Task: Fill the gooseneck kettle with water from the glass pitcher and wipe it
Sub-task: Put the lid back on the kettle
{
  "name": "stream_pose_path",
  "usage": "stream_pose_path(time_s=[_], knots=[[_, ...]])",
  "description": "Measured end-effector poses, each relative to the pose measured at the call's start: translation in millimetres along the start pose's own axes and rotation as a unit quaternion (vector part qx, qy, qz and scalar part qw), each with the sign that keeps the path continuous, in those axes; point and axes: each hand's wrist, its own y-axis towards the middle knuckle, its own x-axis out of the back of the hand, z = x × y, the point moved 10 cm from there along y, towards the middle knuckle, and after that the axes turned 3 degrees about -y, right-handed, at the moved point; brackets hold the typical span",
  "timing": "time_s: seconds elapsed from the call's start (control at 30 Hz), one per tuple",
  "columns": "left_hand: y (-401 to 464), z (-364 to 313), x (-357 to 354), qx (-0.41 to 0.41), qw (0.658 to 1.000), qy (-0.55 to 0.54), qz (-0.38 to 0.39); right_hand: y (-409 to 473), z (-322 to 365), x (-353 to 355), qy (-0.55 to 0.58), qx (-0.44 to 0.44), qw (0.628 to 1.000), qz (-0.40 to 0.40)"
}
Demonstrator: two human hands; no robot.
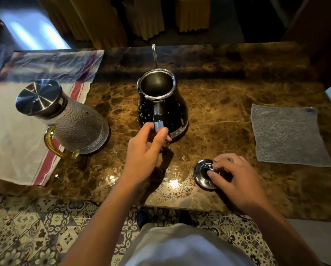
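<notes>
The black gooseneck kettle [177, 110] stands open-topped in the middle of the marble counter, its thin spout pointing away from me and droplets on its side. My left hand [146, 152] grips the kettle's handle from the near side. The kettle's shiny lid [203, 172] lies on the counter to the right, and my right hand [235, 177] pinches its knob with the fingertips. At the left stands the textured glass pitcher [78, 123], with a steel lid and a yellow handle. A grey wiping cloth [287, 135] lies flat at the right.
A white towel with red stripes [13, 143] lies under and behind the pitcher at the left. Water spots glint on the counter [218, 77] near its front edge. Patterned floor tiles and my shoes show below. Yellow draped furniture stands beyond the counter.
</notes>
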Motion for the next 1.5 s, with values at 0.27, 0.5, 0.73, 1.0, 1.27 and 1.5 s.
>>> stream_pose_path(time_s=[0.27,0.5,0.73,1.0,1.27,1.5], knots=[[5.0,20.2,27.6,0.02,0.996,-0.077,0.04,43.2,57.7,60.0,0.143,0.035,0.983,-0.109],[27.1,13.9,8.5,0.045,0.969,-0.198,0.14,83.0,150.4,114.9,0.183,0.105,0.952,-0.22],[24.2,27.7,-10.3,0.046,0.953,-0.257,0.156,105.5,203.2,97.6,0.119,0.122,0.959,-0.225],[26.6,26.9,-12.0,0.0,0.95,-0.272,0.153,123.1,208.6,74.8,0.05,0.1,0.966,-0.234],[28.3,27.1,-9.8,-0.01,0.957,-0.259,0.132,147.1,210.4,62.2,-0.016,0.091,0.962,-0.256],[29.8,31.4,-8.6,-0.011,0.96,-0.249,0.123,153.1,214.7,59.6,-0.07,0.116,0.962,-0.235]])
